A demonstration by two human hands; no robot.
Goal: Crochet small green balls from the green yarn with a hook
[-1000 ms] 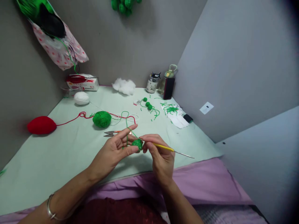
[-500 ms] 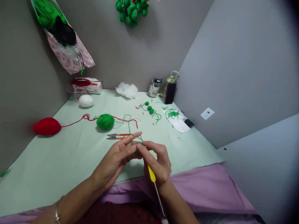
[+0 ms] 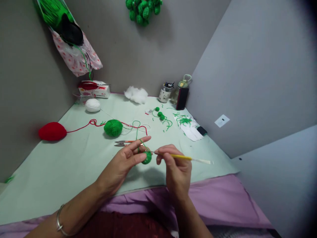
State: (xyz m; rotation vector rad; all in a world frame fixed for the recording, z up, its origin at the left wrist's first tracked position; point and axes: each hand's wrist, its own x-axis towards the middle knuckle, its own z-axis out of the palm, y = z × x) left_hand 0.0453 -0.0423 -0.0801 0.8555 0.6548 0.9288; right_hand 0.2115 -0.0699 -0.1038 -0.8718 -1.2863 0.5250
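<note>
I see two bare hands meeting over a table spread with a pale green cloth [image 3: 81, 178]. The left hand [image 3: 120, 165] pinches a small, round green knitted piece [image 3: 147, 158] between its thumb and fingers, with the index finger stretched out and green yarn [image 3: 137, 134] running up past it. That piece is near the middle of my view, lifted above the cloth. The right hand [image 3: 177, 167] pinches a yellow-handled hook [image 3: 182, 157] like a pencil; its thin metal tip points left and reaches the edge of the piece, though I cannot tell whether it is in the stitches. The hook's other end, slightly blurred, points right. A silver bracelet [image 3: 58, 219] circles the left wrist.

Just beyond the left hand lie small scissors [image 3: 120, 144], partly hidden by its fingers. Behind them sits a green yarn ball [image 3: 113, 128], with a red yarn ball [image 3: 52, 131] well to its left and a white yarn ball [image 3: 92, 105] farther back. White stuffing [image 3: 136, 95] lies near the back wall. To the right I find tiny green balls [image 3: 161, 116] with loose tails, then white paper [image 3: 194, 134] bearing green scraps, and a dark phone [image 3: 182, 99] standing upright against a bottle [image 3: 183, 83].
</note>
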